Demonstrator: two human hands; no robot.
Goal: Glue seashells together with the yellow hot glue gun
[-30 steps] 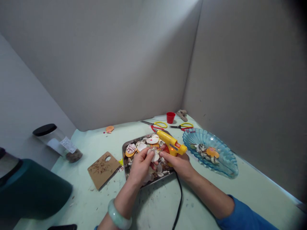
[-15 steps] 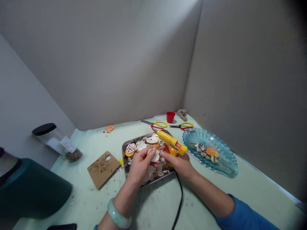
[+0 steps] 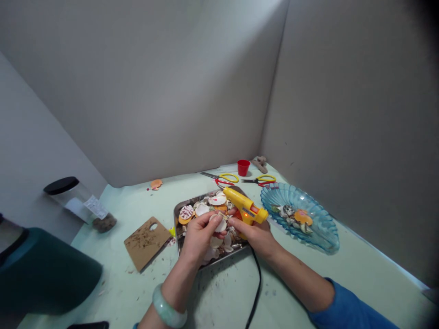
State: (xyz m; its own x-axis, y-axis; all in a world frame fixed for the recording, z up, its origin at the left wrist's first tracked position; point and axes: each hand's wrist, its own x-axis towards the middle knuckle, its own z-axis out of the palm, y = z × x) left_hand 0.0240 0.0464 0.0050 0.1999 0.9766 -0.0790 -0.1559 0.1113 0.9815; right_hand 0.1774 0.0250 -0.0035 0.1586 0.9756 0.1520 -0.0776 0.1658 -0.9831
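Observation:
A white seashell (image 3: 222, 225) is pinched between the thumb and fingers of my left hand (image 3: 197, 234). My right hand (image 3: 257, 236) is closed round the handle of a yellow glue gun (image 3: 237, 200), whose nozzle points up and to the left and whose small orange light glows. My right thumb and fingertips come close to the shell; whether they touch it I cannot tell. Both hands are over a metal tray (image 3: 219, 263) heaped with shells, some white, some orange. A black cord (image 3: 257, 288) runs from the gun toward the front edge.
To the right lies a blue scalloped dish (image 3: 324, 230) with several shells. Behind the tray are scissors (image 3: 224, 177), pliers-like cutters (image 3: 259, 180) and a red cup (image 3: 243, 167). A brown board (image 3: 146, 244), tilted jar (image 3: 80, 203) and dark green container (image 3: 48, 272) are at left.
The view has shifted very slightly. Both hands keep their hold on the shell and the glue gun, almost without moving.

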